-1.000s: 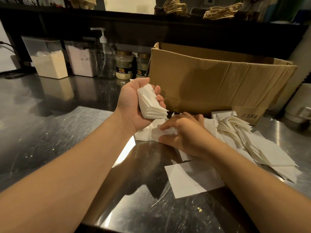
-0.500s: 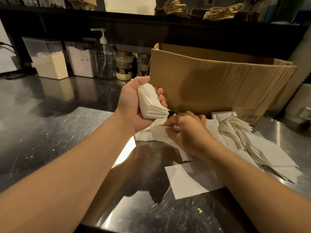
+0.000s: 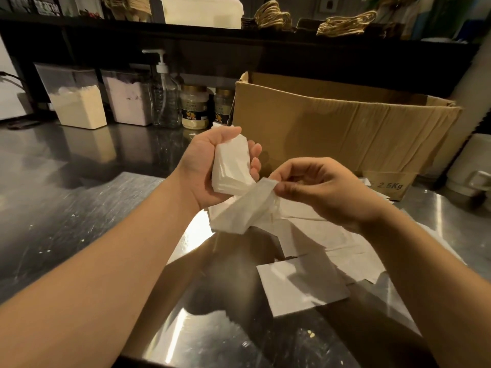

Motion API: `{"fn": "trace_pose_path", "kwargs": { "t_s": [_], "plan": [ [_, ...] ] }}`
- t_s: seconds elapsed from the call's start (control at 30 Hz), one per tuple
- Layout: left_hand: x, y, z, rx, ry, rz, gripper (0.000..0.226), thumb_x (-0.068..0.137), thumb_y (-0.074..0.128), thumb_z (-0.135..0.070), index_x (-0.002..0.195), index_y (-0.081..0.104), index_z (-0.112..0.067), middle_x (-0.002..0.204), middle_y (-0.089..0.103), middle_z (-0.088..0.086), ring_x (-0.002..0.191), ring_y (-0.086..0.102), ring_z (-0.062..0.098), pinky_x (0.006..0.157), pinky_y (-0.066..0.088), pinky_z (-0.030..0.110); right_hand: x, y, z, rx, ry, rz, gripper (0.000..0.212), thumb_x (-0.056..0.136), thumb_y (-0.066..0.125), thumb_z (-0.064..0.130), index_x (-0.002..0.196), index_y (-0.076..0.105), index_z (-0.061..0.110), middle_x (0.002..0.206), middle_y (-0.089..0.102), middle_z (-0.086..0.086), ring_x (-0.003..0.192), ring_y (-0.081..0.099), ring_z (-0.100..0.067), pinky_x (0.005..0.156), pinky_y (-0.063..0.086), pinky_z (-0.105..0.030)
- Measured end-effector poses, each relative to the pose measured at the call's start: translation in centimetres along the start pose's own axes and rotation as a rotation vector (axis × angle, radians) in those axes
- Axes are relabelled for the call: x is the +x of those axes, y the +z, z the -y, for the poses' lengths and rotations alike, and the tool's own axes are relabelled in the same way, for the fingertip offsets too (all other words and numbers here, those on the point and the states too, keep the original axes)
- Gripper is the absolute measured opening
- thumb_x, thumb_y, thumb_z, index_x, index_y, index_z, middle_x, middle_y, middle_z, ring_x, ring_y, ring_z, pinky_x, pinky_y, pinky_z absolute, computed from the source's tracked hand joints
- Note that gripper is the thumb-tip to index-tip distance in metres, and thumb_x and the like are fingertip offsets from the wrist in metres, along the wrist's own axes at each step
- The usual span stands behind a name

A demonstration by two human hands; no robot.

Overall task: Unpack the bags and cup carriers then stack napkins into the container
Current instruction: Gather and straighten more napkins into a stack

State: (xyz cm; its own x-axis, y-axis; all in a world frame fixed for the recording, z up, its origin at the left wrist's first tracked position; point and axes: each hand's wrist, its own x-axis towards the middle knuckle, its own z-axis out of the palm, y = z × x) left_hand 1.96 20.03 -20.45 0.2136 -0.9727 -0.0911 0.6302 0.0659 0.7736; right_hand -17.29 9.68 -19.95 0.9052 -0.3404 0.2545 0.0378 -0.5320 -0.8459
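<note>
**Napkin stack held in one hand, single napkin pinched in the other**

A thick stack of folded white napkins (image 3: 232,166) is held above the steel surface (image 3: 79,208) by the left hand (image 3: 210,166). The grip is closed round the stack: the thumb is laid along its upper left edge, and the fingertips are curled over its right side. The stack is tilted, with its lower edge pointed toward the right hand (image 3: 326,189).

A single loose napkin (image 3: 244,208) is pinched at its top corner between the thumb and forefinger of the right hand, whose other fingers are loosely curled. The napkin is hung down and to the left, its upper part just beneath the stack; whether the two are touching cannot be told.

More napkins (image 3: 318,235) are spread flat on the surface under and beyond the right forearm, and one sheet (image 3: 300,288) is set apart nearer the front edge. An open cardboard box (image 3: 345,128) is stood just behind the hands.
</note>
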Motion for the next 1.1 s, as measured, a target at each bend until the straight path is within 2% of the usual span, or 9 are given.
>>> {"fn": "trace_pose_path", "kwargs": {
  "t_s": [0.07,0.17,0.33,0.47,0.57,0.67,0.87,0.93,1.1],
  "plan": [
    [0.0,0.1,0.1,0.151,0.0,0.005,0.037,0.087,0.061,-0.038,0.117,0.058,-0.017,0.098,0.065,0.005,0.086,0.063,0.019,0.088,0.051,0.039,-0.3,-0.2,0.4,0.209,-0.015,-0.016,0.02,0.08,0.067,0.021,0.097,0.073,0.012,0.095,0.076,0.002,0.094,0.071,-0.017,0.082,0.057,-0.025],
    [-0.2,0.6,0.8,0.401,-0.038,0.019,0.046,0.08,0.06,-0.044,0.118,0.061,-0.018,0.095,0.069,0.006,0.084,0.067,0.02,0.085,0.054,0.043,-0.2,-0.2,0.4,0.251,-0.037,-0.118,0.018,0.084,0.067,0.024,0.096,0.073,0.013,0.096,0.076,0.0,0.09,0.071,-0.018,0.079,0.057,-0.025],
    [-0.2,1.2,2.2,0.354,-0.133,0.103,0.048,0.078,0.061,-0.041,0.121,0.062,-0.02,0.093,0.076,0.008,0.086,0.075,0.028,0.08,0.062,0.047,0.4,0.7,-0.1,0.082,0.022,-0.291,0.011,0.097,0.064,0.015,0.092,0.074,0.018,0.086,0.075,0.007,0.081,0.07,-0.009,0.069,0.053,-0.016],
    [0.1,1.5,2.9,0.403,-0.075,0.073,0.03,0.092,0.048,-0.047,0.106,0.063,-0.026,0.076,0.076,0.001,0.066,0.075,0.019,0.059,0.061,0.033,0.6,1.3,-0.4,-0.04,0.076,-0.349,0.01,0.097,0.066,0.017,0.092,0.073,0.02,0.086,0.074,0.009,0.082,0.071,-0.008,0.068,0.057,-0.018],
    [0.1,1.6,2.9,0.4,-0.086,0.085,0.046,0.098,0.038,-0.062,0.113,0.061,-0.025,0.08,0.077,0.002,0.072,0.076,0.021,0.061,0.061,0.034,0.6,1.4,-0.4,-0.06,0.088,-0.392,0.011,0.098,0.065,0.017,0.092,0.072,0.022,0.09,0.073,0.008,0.084,0.071,-0.01,0.069,0.06,-0.021],
    [0.1,1.6,2.8,0.396,-0.093,0.125,0.065,0.082,0.042,-0.073,0.123,0.058,-0.025,0.089,0.078,0.005,0.085,0.077,0.025,0.067,0.062,0.038,0.7,1.6,-0.5,-0.071,0.095,-0.43,0.01,0.098,0.064,0.019,0.093,0.072,0.024,0.092,0.073,0.009,0.085,0.072,-0.011,0.07,0.061,-0.021],
    [0.1,1.1,3.0,0.411,-0.106,0.128,0.06,0.071,0.068,-0.056,0.123,0.058,-0.027,0.089,0.076,0.005,0.085,0.074,0.024,0.076,0.062,0.043,0.8,1.8,-0.9,-0.056,0.104,-0.451,0.008,0.099,0.064,0.02,0.097,0.071,0.022,0.094,0.073,0.008,0.087,0.072,-0.012,0.071,0.061,-0.022],
    [-0.1,1.1,3.0,0.427,-0.118,0.103,0.055,0.069,0.067,-0.047,0.119,0.058,-0.026,0.087,0.074,0.005,0.079,0.073,0.022,0.075,0.062,0.04,0.9,2.0,-1.0,-0.047,0.094,-0.462,0.007,0.099,0.064,0.021,0.101,0.07,0.023,0.096,0.072,0.008,0.088,0.071,-0.013,0.072,0.062,-0.023],
    [0.1,0.9,2.2,0.325,-0.125,0.076,0.06,0.077,0.066,-0.039,0.132,0.054,-0.018,0.105,0.067,0.01,0.091,0.065,0.024,0.084,0.057,0.04,1.3,2.1,-1.9,-0.02,0.128,-0.609,0.012,0.103,0.056,0.025,0.115,0.058,0.027,0.102,0.066,0.008,0.094,0.067,-0.013,0.08,0.059,-0.025]
  ]
}}
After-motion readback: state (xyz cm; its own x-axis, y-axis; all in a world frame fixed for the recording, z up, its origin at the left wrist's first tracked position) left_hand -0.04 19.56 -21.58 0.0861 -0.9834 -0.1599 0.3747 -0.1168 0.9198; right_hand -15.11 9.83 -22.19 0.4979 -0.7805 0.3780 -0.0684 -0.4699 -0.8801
